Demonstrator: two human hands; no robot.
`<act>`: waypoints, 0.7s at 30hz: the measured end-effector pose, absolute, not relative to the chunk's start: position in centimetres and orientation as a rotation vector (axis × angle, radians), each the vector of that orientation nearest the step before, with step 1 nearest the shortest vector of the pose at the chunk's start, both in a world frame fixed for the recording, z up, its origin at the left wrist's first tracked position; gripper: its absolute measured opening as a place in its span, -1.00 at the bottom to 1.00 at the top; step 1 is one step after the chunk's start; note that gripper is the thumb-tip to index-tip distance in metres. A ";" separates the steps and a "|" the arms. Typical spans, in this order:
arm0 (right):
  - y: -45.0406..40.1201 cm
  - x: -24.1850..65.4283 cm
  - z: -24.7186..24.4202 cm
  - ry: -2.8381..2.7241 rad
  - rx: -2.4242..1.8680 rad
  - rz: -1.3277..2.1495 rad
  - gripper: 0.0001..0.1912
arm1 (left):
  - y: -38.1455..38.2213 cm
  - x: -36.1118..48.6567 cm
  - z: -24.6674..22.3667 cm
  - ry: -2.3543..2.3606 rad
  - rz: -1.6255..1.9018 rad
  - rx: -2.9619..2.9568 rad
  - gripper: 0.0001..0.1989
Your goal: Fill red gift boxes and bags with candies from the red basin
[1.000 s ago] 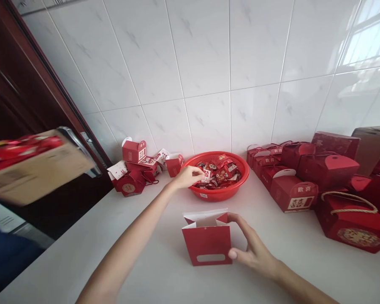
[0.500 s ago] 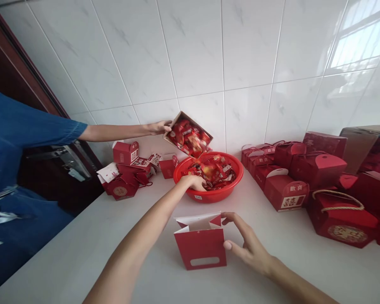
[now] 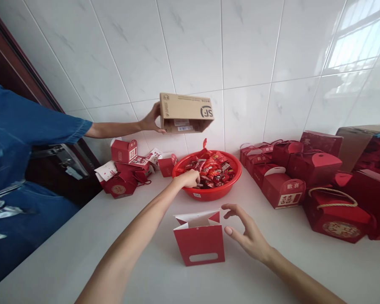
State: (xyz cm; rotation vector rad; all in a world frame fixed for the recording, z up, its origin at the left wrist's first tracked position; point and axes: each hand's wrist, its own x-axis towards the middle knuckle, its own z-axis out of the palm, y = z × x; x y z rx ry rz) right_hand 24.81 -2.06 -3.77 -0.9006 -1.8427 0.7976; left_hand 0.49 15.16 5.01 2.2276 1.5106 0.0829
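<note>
My left hand (image 3: 190, 179) reaches over the left rim of a red plastic basket (image 3: 212, 194). Its fingers curl down into a heap of red-wrapped sweets (image 3: 213, 166); what they grip is hidden. Closer to me stands a small red paper gift bag (image 3: 199, 245), upright, its white-lined top open and a clear oval window low on its front. Just right of the bag, my right hand (image 3: 245, 236) is open, thumb and fingers apart, holding nothing.
A co-worker's hand (image 3: 152, 119) holds a tipped cardboard box (image 3: 186, 107) above the basket. Red gift boxes lie at the back left (image 3: 123, 181) and several more stand at the right (image 3: 285, 185). A tiled wall (image 3: 196, 50) closes off the back.
The co-worker's box has turned over and risen, and its sweets have dropped into the basket, making the heap fuller. My left hand remains in the basket; my right hand stays beside the bag.
</note>
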 end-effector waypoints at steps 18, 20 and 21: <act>5.5 22.3 2.4 -1.352 -0.837 0.972 -0.56 | 10.1 -0.2 7.9 1.161 0.943 1.779 -0.55; 7.0 21.2 3.5 -1.363 -0.811 1.022 -0.54 | 9.9 0.2 7.7 1.142 0.990 1.733 -0.53; 7.5 20.7 4.0 -1.387 -0.788 1.049 -0.56 | 9.8 0.3 7.6 1.135 1.005 1.712 -0.52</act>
